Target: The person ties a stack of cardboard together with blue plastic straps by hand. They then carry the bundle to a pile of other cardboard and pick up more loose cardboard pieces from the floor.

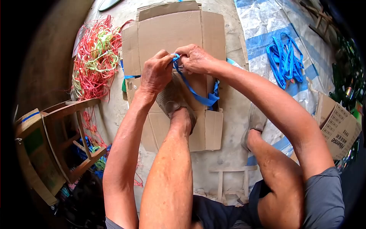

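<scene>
Left hand (156, 72): fingers pinched narrow on the blue strip (206, 100), at a bunched twist above the cardboard.
Right hand (196, 59): just beside the left, fingers curled in on the same strip; fingertips partly hidden.
Blue strip: flat, pliant, fabric-like; slants from the hands to the near right edge of the cardboard. Blue shows at the left edge too, so it probably passes round. Hands set close together, presumably for tension at the twist.
Cardboard stack (169, 28): centre, on the concrete floor (228, 160); brown, matt, flattened, creased, flaps spread.
Left shoe (166, 95): woven-looking, planted on the cardboard, presumably as a weight to hold it flat.
Strand heap (97, 57): far left; thin, tangled, red and yellow-green.
Blue bundle (284, 57): far right, loosely looped, within reach; lies on a creased blue-and-white sheet (263, 24).
Wooden frame (72, 106): left, with rails and slats.
Printed carton (339, 131): right, tilted, dark lettering.
</scene>
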`<state>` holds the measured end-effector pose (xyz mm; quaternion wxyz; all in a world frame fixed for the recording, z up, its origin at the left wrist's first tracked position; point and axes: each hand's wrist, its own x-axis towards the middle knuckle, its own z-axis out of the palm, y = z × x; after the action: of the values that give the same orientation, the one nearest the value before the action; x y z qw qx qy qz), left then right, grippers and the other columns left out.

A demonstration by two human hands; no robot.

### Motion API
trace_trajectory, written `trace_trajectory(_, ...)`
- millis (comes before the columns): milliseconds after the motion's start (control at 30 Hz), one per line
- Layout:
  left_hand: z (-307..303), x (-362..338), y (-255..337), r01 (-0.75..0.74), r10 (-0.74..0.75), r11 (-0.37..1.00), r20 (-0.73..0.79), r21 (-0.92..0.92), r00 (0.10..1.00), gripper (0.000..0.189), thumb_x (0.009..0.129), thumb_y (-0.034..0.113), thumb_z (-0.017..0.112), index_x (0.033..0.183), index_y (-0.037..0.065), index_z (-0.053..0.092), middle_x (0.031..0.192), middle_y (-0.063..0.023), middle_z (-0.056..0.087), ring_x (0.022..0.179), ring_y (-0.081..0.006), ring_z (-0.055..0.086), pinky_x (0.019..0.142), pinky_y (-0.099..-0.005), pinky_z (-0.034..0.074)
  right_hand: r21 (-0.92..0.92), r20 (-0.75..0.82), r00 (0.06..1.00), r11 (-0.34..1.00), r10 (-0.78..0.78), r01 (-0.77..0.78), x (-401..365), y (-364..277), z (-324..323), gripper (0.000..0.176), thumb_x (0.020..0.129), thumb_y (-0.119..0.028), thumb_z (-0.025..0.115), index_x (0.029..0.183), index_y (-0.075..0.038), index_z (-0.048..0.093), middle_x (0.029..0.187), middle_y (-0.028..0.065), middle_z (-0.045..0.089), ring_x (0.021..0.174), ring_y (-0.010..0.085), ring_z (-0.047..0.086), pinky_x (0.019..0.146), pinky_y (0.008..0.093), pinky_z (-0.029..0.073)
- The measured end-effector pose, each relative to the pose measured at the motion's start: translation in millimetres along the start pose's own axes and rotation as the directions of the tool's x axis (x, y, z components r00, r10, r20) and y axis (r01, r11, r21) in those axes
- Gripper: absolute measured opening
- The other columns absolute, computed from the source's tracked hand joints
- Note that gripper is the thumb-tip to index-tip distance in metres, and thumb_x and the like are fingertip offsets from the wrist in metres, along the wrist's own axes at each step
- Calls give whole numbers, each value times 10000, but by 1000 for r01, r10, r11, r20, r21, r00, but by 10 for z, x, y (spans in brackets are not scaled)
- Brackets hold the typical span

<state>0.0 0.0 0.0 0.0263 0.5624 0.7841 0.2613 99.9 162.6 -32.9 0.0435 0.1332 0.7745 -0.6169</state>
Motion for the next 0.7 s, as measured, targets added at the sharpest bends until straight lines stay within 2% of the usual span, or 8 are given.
trace_trajectory(67, -41, -13, 9, -38, 38, 999, -12, 26, 999, 116, 902, 63, 675, 1002, 108, 714, 904, -76, 663, 761, -305, 700, 653, -397, 562, 219, 13, 997, 973, 75, -76, 26, 35, 81, 267, 992, -108, 480, 1096, -64, 722, 765, 83, 701, 665, 189, 699, 635, 348, 592)
trace_trajectory(167, 29, 26, -37, -81, 84, 994, -42, 77, 996, 111, 903, 73, 685, 997, 123, 716, 906, -49, 667, 750, -286, 704, 636, -382, 565, 247, 72, 992, 962, 106, -120, 24, 13, -28, 266, 1036, -132, 472, 1080, -41, 718, 821, 22, 678, 705, 91, 650, 624, 263, 578)
trace_trajectory(367, 23, -19, -38, -97, 105, 991, -92, 90, 990, 134, 888, 109, 724, 1015, 151, 728, 931, -13, 692, 744, -249, 718, 624, -351, 573, 251, 136, 983, 956, 119, -150, -8, -18, -105, 235, 1027, -213, 568, 1105, -64, 732, 784, 18, 672, 673, 93, 659, 613, 253, 572)
trace_trajectory(467, 3, -20, -30, -118, 129, 987, -102, 106, 986, 153, 873, 104, 733, 1018, 153, 733, 924, -8, 694, 754, -236, 718, 624, -343, 569, 174, 147, 973, 964, 178, -202, -45, -132, -162, 247, 1017, -248, 597, 1115, -72, 739, 745, 13, 661, 649, 87, 643, 593, 248, 550)
trace_trajectory(567, -20, 7, -18, -131, 143, 986, -116, 102, 983, 142, 860, 97, 739, 994, 145, 738, 904, -9, 692, 773, -227, 715, 626, -339, 565, 163, 166, 972, 967, 168, -195, -1, -94, -157, 354, 972, -162, 532, 1266, -83, 710, 806, 55, 699, 664, 134, 689, 613, 303, 594)
trace_trajectory(700, -18, -4, -18, -115, 130, 986, -129, 123, 983, 129, 852, 95, 741, 975, 132, 744, 887, -17, 690, 792, -229, 712, 646, -341, 564, 108, 145, 976, 979, 160, -176, -12, -144, -135, 299, 985, -193, 513, 1160, -56, 713, 760, 50, 674, 648, 130, 655, 590, 312, 549)
